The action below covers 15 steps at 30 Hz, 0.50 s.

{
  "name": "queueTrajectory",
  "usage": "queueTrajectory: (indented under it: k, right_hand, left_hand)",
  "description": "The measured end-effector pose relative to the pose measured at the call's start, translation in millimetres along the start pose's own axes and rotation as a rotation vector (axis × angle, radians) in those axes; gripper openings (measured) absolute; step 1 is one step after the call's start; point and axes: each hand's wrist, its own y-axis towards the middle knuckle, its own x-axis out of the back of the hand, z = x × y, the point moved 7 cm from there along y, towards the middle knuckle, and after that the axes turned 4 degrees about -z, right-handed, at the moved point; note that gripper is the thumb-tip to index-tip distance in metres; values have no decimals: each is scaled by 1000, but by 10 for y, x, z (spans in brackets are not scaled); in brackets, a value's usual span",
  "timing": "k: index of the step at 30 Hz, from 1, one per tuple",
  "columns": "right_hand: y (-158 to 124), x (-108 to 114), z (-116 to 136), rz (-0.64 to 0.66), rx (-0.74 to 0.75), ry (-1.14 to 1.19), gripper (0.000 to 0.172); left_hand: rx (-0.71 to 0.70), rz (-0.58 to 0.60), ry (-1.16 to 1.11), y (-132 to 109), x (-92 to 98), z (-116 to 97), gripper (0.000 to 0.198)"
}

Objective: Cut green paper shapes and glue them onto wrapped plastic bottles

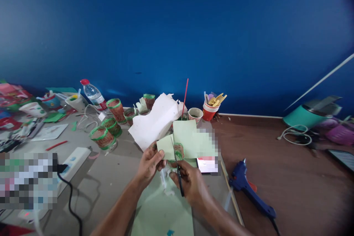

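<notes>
My left hand [152, 164] pinches a small pale green piece of paper [165, 146] between thumb and fingers. In my right hand [188, 179] is a pair of dark scissors [179, 177], its blades pointing up along the paper's right edge. Whether the blades touch the paper I cannot tell. Just behind the blades stands a small brown cup with a green rim [179, 150]. Larger pale green paper [184, 132] lies behind it. Beneath both hands is a pale green sheet [163, 214] with whitish scraps on it.
A blue glue gun [246, 188] lies right of a thin wooden stick [233, 199]. Several brown-and-green cups [103, 138], a water bottle [94, 95] and white torn paper [157, 118] stand or lie behind. A power strip [73, 160] is at left; a red paper cup [210, 112] holds utensils.
</notes>
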Motion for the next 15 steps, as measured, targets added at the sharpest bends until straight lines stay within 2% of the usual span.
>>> queueTrajectory:
  k: [4, 7, 15]
  right_hand:
    - [1, 11, -15, -25, 7, -34, 25]
    - [-8, 17, 0, -36, 16, -58, 22]
    - [-36, 5, 3, -35, 55, -100, 20]
  left_hand:
    - [-68, 105, -21, 9, -76, -6, 36]
    - [-64, 138, -24, 14, -95, 1, 37]
    - [0, 33, 13, 30, 17, 64, 30]
